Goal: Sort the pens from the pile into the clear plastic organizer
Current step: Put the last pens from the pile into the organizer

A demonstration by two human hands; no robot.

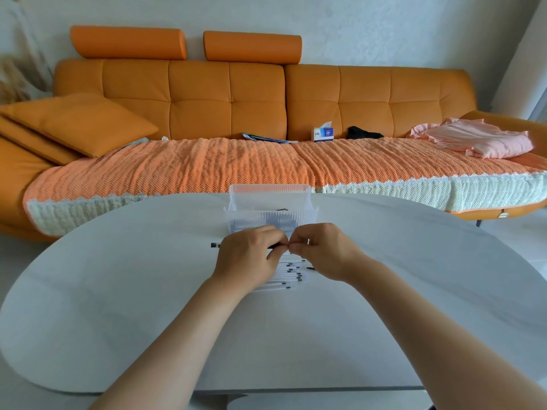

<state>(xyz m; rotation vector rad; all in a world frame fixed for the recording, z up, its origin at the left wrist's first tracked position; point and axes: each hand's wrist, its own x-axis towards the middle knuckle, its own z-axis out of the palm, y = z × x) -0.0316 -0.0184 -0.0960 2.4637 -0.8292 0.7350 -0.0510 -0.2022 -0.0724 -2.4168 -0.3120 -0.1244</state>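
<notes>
Left hand (pixel 251 257) curls round dark pen (pixel 215 245), right hand (pixel 321 251) pinches its other end. Risk: wrists nudge pile (pixel 291 275) underneath, scattering it short of organizer (pixel 268 199) beyond.

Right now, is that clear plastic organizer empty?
Not empty. Dark pen-like shapes show through the ribbed front wall of the organizer; how many, cannot tell.

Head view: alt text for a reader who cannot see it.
Two hands meet above a pile of white pens on a white table, the left hand gripping a pen and the right hand pinching its other end. A clear plastic organizer stands just beyond them, an orange sofa behind.
</notes>
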